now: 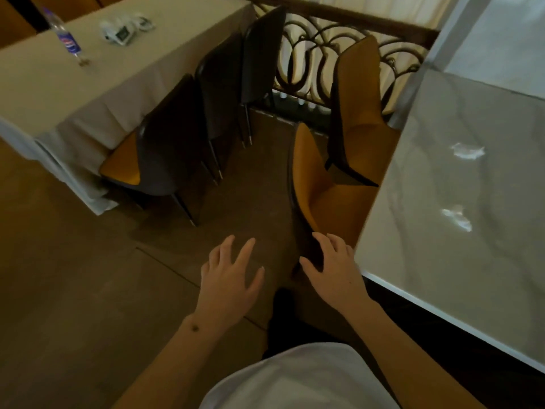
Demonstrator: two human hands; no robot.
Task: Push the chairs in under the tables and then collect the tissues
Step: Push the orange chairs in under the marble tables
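Note:
An orange-seated chair [317, 187] stands partly under the marble table [442, 276] on the right, with a second orange chair [358, 113] behind it. My right hand [333, 270] rests with spread fingers on the near chair's dark back edge; whether it grips is unclear. My left hand [231, 276] hovers open over the floor, apart from the chair. Two crumpled white tissues lie on the marble top, the far tissue [467, 151] and the near tissue [457, 218]. Three dark-backed chairs [165, 149] line the cloth-covered table [53, 93] on the left.
On the cloth table stand a water bottle [66, 39] and a white tissue packet [119, 31]. An ornate iron railing [318, 45] with curtains behind it closes the far end of the aisle. Tiled floor runs between the two tables.

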